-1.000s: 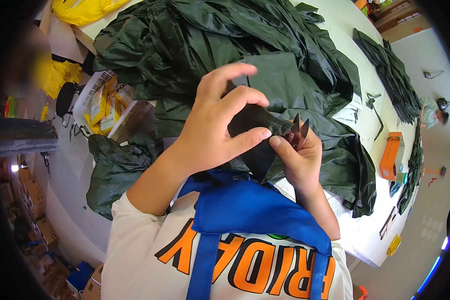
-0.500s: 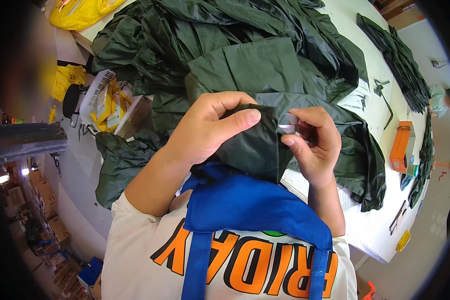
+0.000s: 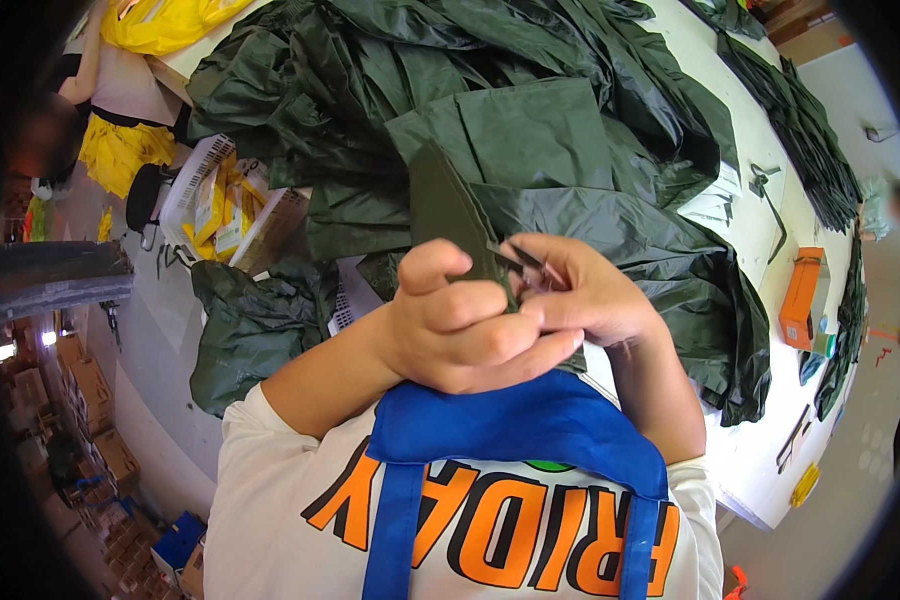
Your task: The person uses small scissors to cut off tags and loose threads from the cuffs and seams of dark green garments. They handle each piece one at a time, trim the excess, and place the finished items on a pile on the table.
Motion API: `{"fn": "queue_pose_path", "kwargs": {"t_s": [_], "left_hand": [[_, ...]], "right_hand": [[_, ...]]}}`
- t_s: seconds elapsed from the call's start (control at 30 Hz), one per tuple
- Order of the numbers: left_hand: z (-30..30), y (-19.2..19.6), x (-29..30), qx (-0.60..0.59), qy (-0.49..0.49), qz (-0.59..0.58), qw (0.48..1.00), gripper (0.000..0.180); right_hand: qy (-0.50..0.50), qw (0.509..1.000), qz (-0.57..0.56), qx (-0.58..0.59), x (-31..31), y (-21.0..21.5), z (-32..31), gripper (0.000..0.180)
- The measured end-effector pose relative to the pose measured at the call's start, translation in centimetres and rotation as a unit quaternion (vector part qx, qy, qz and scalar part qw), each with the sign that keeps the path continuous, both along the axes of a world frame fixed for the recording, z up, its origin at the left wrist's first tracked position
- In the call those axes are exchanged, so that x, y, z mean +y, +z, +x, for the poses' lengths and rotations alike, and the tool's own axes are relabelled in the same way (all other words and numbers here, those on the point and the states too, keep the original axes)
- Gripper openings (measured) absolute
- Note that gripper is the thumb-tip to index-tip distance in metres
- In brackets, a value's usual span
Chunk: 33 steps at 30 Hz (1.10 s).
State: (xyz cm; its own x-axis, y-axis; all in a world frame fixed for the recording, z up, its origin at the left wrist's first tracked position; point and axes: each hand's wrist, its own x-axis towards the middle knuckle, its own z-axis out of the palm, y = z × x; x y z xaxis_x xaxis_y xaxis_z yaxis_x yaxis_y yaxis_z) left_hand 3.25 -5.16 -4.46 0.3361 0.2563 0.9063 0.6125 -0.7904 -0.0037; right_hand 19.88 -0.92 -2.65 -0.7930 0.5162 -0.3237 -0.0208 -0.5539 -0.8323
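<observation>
Centrally, both hands, left (image 3: 460, 325) and right (image 3: 585, 295), clenched on dark green folded fabric (image 3: 450, 215); orange box (image 3: 802, 298) far right.

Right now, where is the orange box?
In the head view the orange box lies at the right, on the white table, beyond the dark green fabric pile and beside a stack of green pieces.

**Camera placement: single head view**

One fisheye camera, worn on the head, looks steeply down past the chest to the hands (image 3: 500, 315), which are very near. The table (image 3: 730, 90) runs away toward top right. Edges bend at the rim.
</observation>
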Motion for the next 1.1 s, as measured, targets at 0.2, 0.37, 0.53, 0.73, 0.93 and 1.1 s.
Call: {"fn": "queue_pose_path", "kwargs": {"t_s": [0.2, 0.37, 0.53, 0.73, 0.93, 1.1], "left_hand": [[-3.2, -1.4, -1.0, -0.075, -0.109, -0.141, 0.981, 0.02], [-4.4, -0.3, -2.9, -0.266, -0.129, -0.652, 0.699, 0.053], [-3.6, -1.0, -2.4, -0.368, -0.178, -0.779, 0.476, 0.044], [-2.7, -0.6, -2.9, -0.543, -0.215, -0.726, 0.364, 0.012], [-0.7, -1.2, -3.0, -0.589, -0.264, -0.658, 0.387, 0.016], [0.0, -2.3, -3.0, -0.575, -0.304, -0.638, 0.412, 0.018]], "right_hand": [[0.065, 0.996, 0.012, -0.062, -1.7, 1.1, 0.0, 0.011], [-0.003, 0.935, 0.311, -0.168, -3.5, 1.1, -0.6, 0.024], [-0.037, 0.891, 0.425, -0.154, -4.9, 0.4, -1.6, 0.034], [-0.117, 0.873, 0.43, -0.198, -5.5, -0.1, -0.1, 0.029], [-0.162, 0.815, 0.49, -0.264, -5.6, 2.6, -0.3, 0.025], [-0.195, 0.863, 0.407, -0.226, -5.4, 1.6, 1.1, 0.016]]}}
